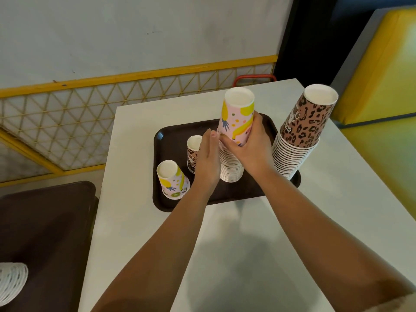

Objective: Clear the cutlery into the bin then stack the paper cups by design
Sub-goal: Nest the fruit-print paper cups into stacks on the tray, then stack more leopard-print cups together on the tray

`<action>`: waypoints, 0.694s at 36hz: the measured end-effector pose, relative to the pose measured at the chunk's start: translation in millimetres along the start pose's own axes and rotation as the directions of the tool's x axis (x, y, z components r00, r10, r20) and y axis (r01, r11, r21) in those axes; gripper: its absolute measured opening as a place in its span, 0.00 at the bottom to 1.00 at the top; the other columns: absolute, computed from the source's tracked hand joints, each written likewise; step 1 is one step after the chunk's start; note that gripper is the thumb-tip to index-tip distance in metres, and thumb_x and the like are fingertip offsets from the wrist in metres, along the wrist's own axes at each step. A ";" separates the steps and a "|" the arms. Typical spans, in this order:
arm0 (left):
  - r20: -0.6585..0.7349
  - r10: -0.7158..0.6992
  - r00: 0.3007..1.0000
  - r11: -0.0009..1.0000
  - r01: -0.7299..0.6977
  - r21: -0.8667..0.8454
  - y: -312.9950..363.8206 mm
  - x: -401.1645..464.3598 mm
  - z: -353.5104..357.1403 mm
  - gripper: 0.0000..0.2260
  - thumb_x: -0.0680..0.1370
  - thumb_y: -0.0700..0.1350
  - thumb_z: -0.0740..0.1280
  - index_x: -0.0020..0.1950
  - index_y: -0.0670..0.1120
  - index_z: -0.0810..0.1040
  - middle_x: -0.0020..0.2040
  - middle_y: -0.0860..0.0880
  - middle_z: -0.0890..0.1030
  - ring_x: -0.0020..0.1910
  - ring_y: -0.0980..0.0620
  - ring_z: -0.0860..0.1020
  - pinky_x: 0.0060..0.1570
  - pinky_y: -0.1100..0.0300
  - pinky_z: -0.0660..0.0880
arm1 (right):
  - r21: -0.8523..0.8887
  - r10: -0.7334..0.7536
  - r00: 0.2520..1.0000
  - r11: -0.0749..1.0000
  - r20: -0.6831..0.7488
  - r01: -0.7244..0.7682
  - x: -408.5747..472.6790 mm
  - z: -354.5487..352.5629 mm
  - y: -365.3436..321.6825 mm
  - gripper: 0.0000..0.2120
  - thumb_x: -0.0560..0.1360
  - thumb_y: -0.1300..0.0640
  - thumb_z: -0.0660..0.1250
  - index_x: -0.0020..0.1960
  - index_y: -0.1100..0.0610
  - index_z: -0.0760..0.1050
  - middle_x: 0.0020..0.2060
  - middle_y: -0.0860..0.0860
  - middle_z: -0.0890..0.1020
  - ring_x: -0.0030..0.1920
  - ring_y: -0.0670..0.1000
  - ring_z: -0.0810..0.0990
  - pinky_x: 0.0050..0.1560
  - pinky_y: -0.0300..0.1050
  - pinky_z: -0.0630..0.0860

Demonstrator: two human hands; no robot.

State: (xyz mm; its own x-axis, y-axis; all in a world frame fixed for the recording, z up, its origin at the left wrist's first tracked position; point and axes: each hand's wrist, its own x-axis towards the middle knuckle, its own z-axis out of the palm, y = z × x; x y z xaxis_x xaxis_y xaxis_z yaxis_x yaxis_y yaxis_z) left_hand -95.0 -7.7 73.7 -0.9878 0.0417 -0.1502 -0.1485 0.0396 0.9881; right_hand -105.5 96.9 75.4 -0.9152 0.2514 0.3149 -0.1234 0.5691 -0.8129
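My right hand (247,143) grips the top fruit-print cup (238,118) to seat it on its stack (231,167), while my left hand (208,154), fingers straight, steadies the column's left side.

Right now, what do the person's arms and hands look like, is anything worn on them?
Both forearms are bare. The left hand and right hand show no gloves, rings or watch. Only a pale beige sleeve edge shows near the right elbow.
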 end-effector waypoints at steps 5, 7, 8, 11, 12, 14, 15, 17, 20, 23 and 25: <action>-0.120 0.073 0.990 0.995 -0.064 0.080 3.5 -9.5 -16.5 0.18 0.83 0.52 0.51 0.71 0.50 0.69 0.69 0.53 0.71 0.66 0.58 0.68 0.70 0.57 0.64 | 0.028 -0.075 0.987 0.996 -0.139 0.079 -10.2 -3.2 -14.6 0.43 0.65 0.40 0.70 0.72 0.56 0.57 0.67 0.53 0.68 0.67 0.51 0.68 0.64 0.57 0.71; -0.182 0.093 0.979 0.994 -0.080 0.078 5.7 -12.2 -22.7 0.18 0.83 0.51 0.53 0.69 0.48 0.72 0.68 0.50 0.72 0.67 0.54 0.70 0.70 0.52 0.65 | -0.015 -0.171 0.958 0.985 -0.231 0.172 -16.1 -4.9 -30.4 0.39 0.68 0.40 0.68 0.71 0.60 0.59 0.67 0.57 0.67 0.68 0.53 0.66 0.64 0.59 0.69; -0.211 0.114 0.971 0.992 -0.100 0.076 7.3 -14.3 -25.2 0.18 0.83 0.52 0.53 0.68 0.47 0.73 0.67 0.49 0.73 0.66 0.52 0.71 0.70 0.51 0.66 | -0.033 -0.227 0.935 0.973 -0.273 0.227 -18.9 -5.8 -39.5 0.37 0.70 0.41 0.67 0.70 0.61 0.60 0.67 0.58 0.67 0.67 0.53 0.66 0.64 0.60 0.68; -0.298 0.238 0.924 0.970 -0.211 0.118 14.6 -24.3 -35.9 0.19 0.81 0.52 0.55 0.64 0.43 0.75 0.62 0.47 0.77 0.63 0.50 0.74 0.64 0.58 0.70 | -0.081 -0.394 0.833 0.915 -0.389 0.395 -24.2 -2.4 -61.1 0.28 0.73 0.49 0.68 0.67 0.60 0.62 0.65 0.60 0.70 0.67 0.53 0.66 0.63 0.61 0.67; -0.320 0.279 0.905 0.958 -0.242 0.153 16.5 -28.0 -41.4 0.17 0.82 0.49 0.55 0.63 0.43 0.76 0.61 0.47 0.77 0.61 0.50 0.75 0.61 0.62 0.71 | -0.089 -0.432 0.806 0.896 -0.405 0.436 -26.3 0.6 -66.8 0.26 0.73 0.52 0.68 0.66 0.60 0.63 0.64 0.61 0.71 0.67 0.53 0.66 0.63 0.62 0.67; -0.366 0.364 0.857 0.929 -0.302 0.215 21.7 -36.9 -53.8 0.14 0.82 0.45 0.55 0.62 0.42 0.76 0.59 0.48 0.77 0.58 0.51 0.76 0.56 0.66 0.71 | -0.047 -0.486 0.783 0.859 -0.389 0.510 -31.2 7.5 -77.9 0.23 0.74 0.56 0.68 0.65 0.63 0.66 0.62 0.61 0.73 0.66 0.52 0.66 0.64 0.61 0.67; -0.401 0.406 0.821 0.911 -0.331 0.244 23.8 -43.6 -64.2 0.14 0.82 0.45 0.55 0.61 0.42 0.76 0.58 0.49 0.77 0.57 0.53 0.76 0.54 0.68 0.71 | 0.009 -0.505 0.786 0.839 -0.357 0.544 -35.8 13.5 -86.9 0.23 0.73 0.58 0.68 0.64 0.66 0.67 0.62 0.61 0.73 0.66 0.51 0.67 0.65 0.57 0.68; -0.434 0.471 0.768 0.880 -0.375 0.291 27.7 -52.5 -76.8 0.13 0.81 0.45 0.56 0.59 0.43 0.77 0.56 0.49 0.77 0.54 0.57 0.76 0.51 0.72 0.70 | 0.105 -0.513 0.814 0.825 -0.271 0.555 -41.8 21.0 -98.5 0.22 0.73 0.62 0.68 0.63 0.68 0.67 0.61 0.62 0.73 0.64 0.47 0.66 0.67 0.43 0.67; -0.486 0.516 0.705 0.855 -0.383 0.351 27.9 -69.8 -105.6 0.11 0.80 0.44 0.58 0.58 0.44 0.76 0.57 0.49 0.77 0.52 0.62 0.75 0.47 0.75 0.69 | 0.241 -0.511 0.857 0.825 -0.067 0.511 -54.5 41.5 -118.6 0.22 0.73 0.63 0.67 0.64 0.66 0.67 0.61 0.60 0.72 0.63 0.47 0.68 0.64 0.38 0.69; -0.538 0.521 0.663 0.848 -0.329 0.417 23.1 -90.1 -137.1 0.09 0.80 0.44 0.58 0.58 0.49 0.74 0.58 0.53 0.77 0.55 0.57 0.75 0.47 0.70 0.71 | 0.283 -0.539 0.835 0.822 0.107 0.494 -70.5 67.6 -136.3 0.20 0.73 0.62 0.66 0.64 0.63 0.68 0.60 0.56 0.71 0.61 0.46 0.70 0.61 0.34 0.69; -0.575 0.518 0.633 0.848 -0.290 0.444 16.1 -102.5 -159.6 0.08 0.79 0.45 0.58 0.57 0.52 0.72 0.57 0.56 0.75 0.56 0.52 0.75 0.52 0.61 0.73 | 0.301 -0.552 0.814 0.818 0.177 0.490 -82.0 85.2 -147.4 0.20 0.72 0.62 0.66 0.63 0.62 0.69 0.59 0.54 0.72 0.60 0.45 0.70 0.59 0.32 0.68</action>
State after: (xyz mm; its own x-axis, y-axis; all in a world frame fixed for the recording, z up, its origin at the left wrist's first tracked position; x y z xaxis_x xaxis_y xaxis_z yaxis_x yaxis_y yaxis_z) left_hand -3.7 -170.7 110.3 -0.7292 -0.5275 0.4358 0.1817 0.4647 0.8666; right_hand -45.0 -74.3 127.7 -0.7452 -0.2485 0.6188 -0.6646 0.3529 -0.6587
